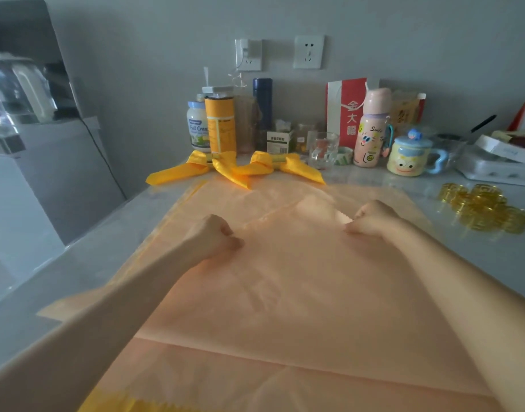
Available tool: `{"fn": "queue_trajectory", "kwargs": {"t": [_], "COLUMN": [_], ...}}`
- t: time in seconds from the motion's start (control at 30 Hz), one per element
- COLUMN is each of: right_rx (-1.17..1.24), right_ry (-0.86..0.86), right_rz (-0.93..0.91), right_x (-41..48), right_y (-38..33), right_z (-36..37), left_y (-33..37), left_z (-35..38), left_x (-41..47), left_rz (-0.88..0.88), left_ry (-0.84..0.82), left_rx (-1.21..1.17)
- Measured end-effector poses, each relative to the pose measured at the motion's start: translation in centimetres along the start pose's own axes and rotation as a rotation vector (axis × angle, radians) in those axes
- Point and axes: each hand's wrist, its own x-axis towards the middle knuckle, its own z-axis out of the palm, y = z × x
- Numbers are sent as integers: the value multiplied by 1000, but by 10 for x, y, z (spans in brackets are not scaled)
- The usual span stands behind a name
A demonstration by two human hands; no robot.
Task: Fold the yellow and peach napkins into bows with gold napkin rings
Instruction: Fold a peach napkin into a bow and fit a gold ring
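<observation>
Yellow napkin, unfolded (115,404): lower left of frame, under the peach stack; only its edge shows.
First yellow bow (193,166): upper centre-left, on the counter (77,263); finished, bound at its middle.
Left hand (213,236): centre-left; fingers curled, pinching the folded-over edge of the top sheet.
Second yellow bow (267,163): upper centre, touching the first; finished.
Peach napkin (285,292): centre to bottom, flat on the stack; one flap is turned over.
Right hand (371,218): centre-right; fingers curled, pinching the zigzag corner of the same flap.
Gold napkin rings (484,209): right edge, in a loose pile, well apart from the hands.
Progress: judged early to middle; two yellow bows are done and no peach bow is visible. This sheet is at an early fold and needs further folding and a ring.
</observation>
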Motion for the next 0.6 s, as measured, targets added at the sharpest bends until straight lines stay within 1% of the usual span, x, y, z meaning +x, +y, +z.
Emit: {"fn": "queue_trajectory", "kwargs": {"t": [0.1,0.17,0.27,0.4,0.53,0.6], "right_rx": [-15,10,66,43,-40,-42], "right_ry": [-36,-65,-82,-45,39,34], "right_rz": [7,-12,-37,-21,-39,-70], "right_x": [-3,-5,-7,-9,0,4], "right_y": [0,4,9,7,8,9], "right_z": [-4,-9,-15,-13,-2,0], "left_y": [1,2,-1,-5,-6,-7], "left_z": [-4,-10,-21,-27,-25,-27], "left_x": [-3,-6,-7,-4,-1,-1], "left_rz": [31,9,-39,-59,-87,-97], "left_ry": [7,3,-88,-151,-103,-115], "left_rx": [26,4,-24,-12,-33,7]}}
